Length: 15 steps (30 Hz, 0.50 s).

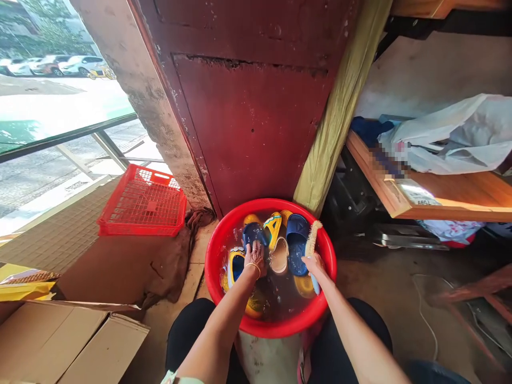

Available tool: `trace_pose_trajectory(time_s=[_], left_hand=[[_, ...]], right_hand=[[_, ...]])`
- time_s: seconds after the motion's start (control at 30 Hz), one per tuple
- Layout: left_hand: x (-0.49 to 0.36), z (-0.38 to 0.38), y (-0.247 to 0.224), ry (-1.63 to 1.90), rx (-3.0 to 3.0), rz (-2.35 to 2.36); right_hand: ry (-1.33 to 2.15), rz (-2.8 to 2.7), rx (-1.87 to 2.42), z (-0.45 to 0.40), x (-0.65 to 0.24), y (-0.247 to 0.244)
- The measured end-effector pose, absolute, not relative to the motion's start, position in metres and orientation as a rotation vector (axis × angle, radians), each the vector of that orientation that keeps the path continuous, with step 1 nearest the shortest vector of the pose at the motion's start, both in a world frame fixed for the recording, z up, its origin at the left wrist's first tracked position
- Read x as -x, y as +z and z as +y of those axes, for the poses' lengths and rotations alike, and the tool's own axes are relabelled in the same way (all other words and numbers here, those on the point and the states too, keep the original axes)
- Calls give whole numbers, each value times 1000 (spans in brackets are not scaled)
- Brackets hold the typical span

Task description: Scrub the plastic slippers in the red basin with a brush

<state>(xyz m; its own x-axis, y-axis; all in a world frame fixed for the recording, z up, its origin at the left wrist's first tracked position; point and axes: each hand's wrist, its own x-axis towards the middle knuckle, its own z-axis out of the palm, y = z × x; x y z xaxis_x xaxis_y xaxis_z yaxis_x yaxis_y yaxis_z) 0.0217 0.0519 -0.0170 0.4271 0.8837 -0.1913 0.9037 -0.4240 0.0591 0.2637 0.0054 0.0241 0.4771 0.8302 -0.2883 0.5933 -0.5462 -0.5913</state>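
A red basin [271, 332] of murky water stands between the knees, holding several shoes. My left hand [256, 257] wears a gold bangle and lies on the near end of a dark blue slipper [254, 232], its fingers partly in the water. My right hand [314, 264] is closed round a scrub brush [314, 237] with pale bristles and a light blue handle, at the basin's right side. Beside the brush floats another blue slipper [297, 240]. A beige clog [279, 257], a yellow shoe [272, 229] and a yellow-and-white shoe [236, 266] lie around the hands.
A red plastic crate [142, 205] sits at the left on cardboard, with a cardboard box [68, 341] nearer. Behind the basin is a dark red door [252, 128]. A wooden shelf [448, 186] bearing a white bag [452, 133] juts in from the right.
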Motion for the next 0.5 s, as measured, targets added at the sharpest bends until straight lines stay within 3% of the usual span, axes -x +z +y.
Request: trace_pose_trajectory(time_s=[0.27, 0.5], left_hand=[[-2, 59, 17, 25, -2434, 1425], [-10, 40, 66, 888, -1620, 1315]], right_hand=[[629, -1107, 2074, 6, -258, 78], [788, -1015, 1798, -10, -230, 92]])
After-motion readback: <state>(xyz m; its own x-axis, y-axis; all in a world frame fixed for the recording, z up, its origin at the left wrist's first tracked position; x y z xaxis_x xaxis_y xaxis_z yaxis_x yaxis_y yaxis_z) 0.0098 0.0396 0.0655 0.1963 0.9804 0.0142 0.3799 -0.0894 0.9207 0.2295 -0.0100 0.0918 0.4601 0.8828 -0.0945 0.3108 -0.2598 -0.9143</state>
